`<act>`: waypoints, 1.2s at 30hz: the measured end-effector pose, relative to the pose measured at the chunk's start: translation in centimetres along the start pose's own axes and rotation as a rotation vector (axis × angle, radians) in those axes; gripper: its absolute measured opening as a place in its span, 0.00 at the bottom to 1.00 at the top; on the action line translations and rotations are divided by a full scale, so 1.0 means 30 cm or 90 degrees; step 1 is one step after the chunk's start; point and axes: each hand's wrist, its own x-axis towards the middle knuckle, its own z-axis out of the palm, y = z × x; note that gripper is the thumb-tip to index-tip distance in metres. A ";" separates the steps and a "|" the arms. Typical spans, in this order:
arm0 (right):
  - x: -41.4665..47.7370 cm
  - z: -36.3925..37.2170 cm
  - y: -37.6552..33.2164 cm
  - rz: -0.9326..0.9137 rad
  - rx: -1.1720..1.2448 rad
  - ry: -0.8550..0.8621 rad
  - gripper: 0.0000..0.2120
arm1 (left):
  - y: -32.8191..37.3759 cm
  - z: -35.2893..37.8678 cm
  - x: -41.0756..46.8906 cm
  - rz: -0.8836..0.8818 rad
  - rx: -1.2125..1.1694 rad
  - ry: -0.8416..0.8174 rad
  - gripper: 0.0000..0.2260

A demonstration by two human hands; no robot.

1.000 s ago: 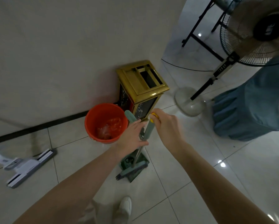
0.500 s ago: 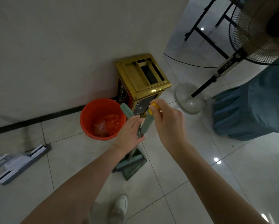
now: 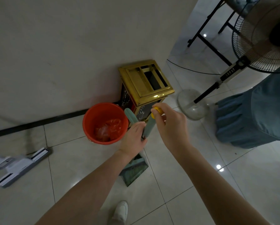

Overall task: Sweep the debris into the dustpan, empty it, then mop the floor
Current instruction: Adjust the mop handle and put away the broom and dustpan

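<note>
Dustpan (image 3: 134, 171) edged nearer | left grip (image 3: 133, 137), right grip (image 3: 171, 127) clasp handles (image 3: 149, 127) | glossy tile floor (image 3: 257, 176), white wall (image 3: 55, 54)

glossy floor tiles (image 3: 257, 184), shiny brass-look bin (image 3: 145, 85)

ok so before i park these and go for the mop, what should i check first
1. left hand grip on the dustpan handle: ok, fingers wrapped round it.
2. right hand on the yellow-capped handle: ok, pinched at its top.
3. dustpan emptied: cannot tell, its inside is dim and partly behind the forearm.
4. red bucket upright: ok, it stands beside the gold bin.
5. mop located: ok, lying on the floor by the wall, to the left.
6. fan cord off your path: ok, it runs along the floor on the right, away from the mop.
</note>
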 end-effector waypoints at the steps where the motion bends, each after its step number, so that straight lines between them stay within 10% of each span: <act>1: -0.004 0.000 -0.002 -0.004 0.004 -0.001 0.08 | 0.000 -0.007 0.000 -0.003 -0.003 -0.009 0.24; 11: -0.056 -0.002 -0.053 -0.049 0.014 -0.035 0.07 | 0.072 -0.042 -0.108 -0.197 0.135 0.093 0.30; 15: -0.056 0.003 -0.058 -0.096 0.019 -0.041 0.09 | 0.083 -0.045 -0.114 -0.325 -0.061 0.030 0.29; 36: 0.016 0.228 -0.557 -0.232 0.066 -0.132 0.04 | -0.220 -0.566 -0.333 -0.340 -0.097 0.074 0.23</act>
